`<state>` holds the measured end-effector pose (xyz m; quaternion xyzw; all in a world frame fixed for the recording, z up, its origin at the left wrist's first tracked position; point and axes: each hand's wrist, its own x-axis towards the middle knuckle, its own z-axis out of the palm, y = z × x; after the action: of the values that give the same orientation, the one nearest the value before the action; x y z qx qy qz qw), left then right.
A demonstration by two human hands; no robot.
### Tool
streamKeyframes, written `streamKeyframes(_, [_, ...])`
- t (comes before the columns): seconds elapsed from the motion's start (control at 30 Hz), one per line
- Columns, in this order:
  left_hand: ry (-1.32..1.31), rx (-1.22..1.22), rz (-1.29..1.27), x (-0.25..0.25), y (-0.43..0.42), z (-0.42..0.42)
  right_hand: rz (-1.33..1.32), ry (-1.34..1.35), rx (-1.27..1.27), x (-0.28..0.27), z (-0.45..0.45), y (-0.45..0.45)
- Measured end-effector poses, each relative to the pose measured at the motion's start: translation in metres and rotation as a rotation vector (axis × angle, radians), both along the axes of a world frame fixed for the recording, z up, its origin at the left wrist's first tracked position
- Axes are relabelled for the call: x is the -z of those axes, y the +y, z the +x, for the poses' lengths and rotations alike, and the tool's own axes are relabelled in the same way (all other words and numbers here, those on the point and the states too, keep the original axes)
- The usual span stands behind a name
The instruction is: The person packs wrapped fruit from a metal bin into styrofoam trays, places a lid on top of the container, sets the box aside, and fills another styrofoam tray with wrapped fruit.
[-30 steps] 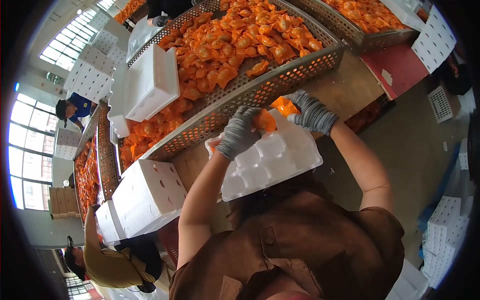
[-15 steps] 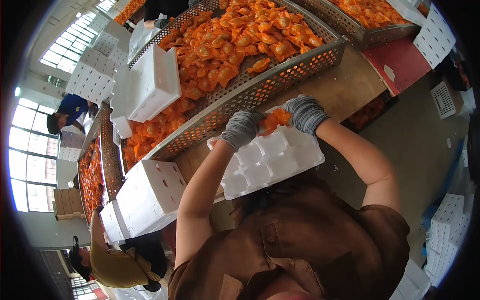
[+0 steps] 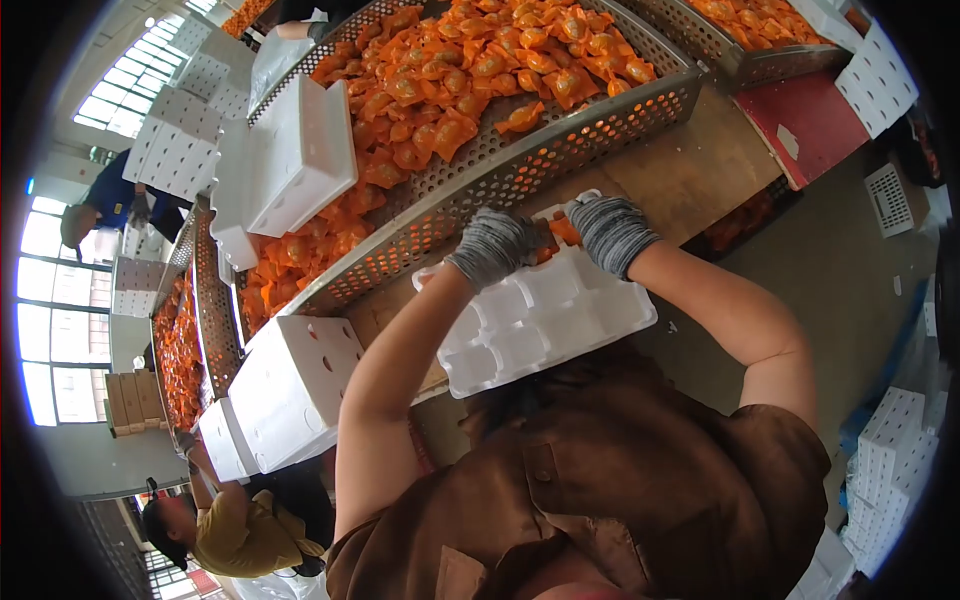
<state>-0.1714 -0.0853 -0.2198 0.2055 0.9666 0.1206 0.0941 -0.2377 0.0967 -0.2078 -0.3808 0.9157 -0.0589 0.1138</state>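
Observation:
A white foam tray (image 3: 520, 345) with square compartments lies in front of my body, on the wooden ledge. Both hands wear grey knitted gloves and meet at its far row. My left hand (image 3: 495, 248) is closed at the left part of this row, and my right hand (image 3: 608, 232) is closed at the right. Between them shows an orange-wrapped packet (image 3: 565, 230), partly covered by the fingers. How many packets lie under the gloves is hidden. The nearer compartments hold nothing.
A perforated metal bin (image 3: 500, 190) full of round orange-wrapped packets (image 3: 440, 90) stands beyond the tray. White foam boxes (image 3: 305, 160) rest on its left end; more foam boxes (image 3: 300, 390) stand left of my arm. Co-workers (image 3: 240, 525) work at the left.
My hands have drawn slightly closer together, and less of the orange wrapping shows between them. The tray has shifted slightly. The co-workers at the left have moved.

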Motion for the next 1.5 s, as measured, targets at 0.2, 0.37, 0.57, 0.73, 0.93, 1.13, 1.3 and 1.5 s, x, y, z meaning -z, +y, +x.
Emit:
streamKeyframes(0.2, [0.086, -0.056, 0.179, 0.01, -0.008, 0.008, 0.208, -0.103, -0.052, -0.015, -0.009, -0.009])
streamKeyframes(0.37, [0.112, -0.09, 0.26, 0.025, -0.025, 0.008, 0.152, 0.013, -0.021, -0.002, -0.005, -0.013])
streamKeyframes(0.57, [0.035, -0.102, 0.16, 0.007, -0.019, -0.001, 0.307, -0.067, -0.051, -0.015, -0.012, -0.021])
streamKeyframes(0.73, [0.196, -0.106, 0.443, -0.021, -0.021, 0.004, 0.318, -0.146, -0.186, -0.012, -0.018, -0.017])
streamKeyframes(0.93, [0.404, -0.513, 0.493, -0.05, -0.087, -0.01, 0.376, -0.139, -0.142, 0.011, -0.03, -0.019])
streamKeyframes(1.13, [0.173, -0.625, 0.019, -0.037, -0.14, -0.074, 0.309, -0.162, -0.099, 0.004, -0.023, -0.023])
streamKeyframes(1.3, [0.044, -0.59, -0.312, 0.003, -0.157, -0.148, 0.348, -0.203, -0.143, 0.001, -0.027, -0.031])
streamKeyframes(1.5, [-0.327, -0.785, -0.311, 0.018, -0.168, -0.181, 0.353, -0.179, -0.249, -0.028, -0.036, -0.018])
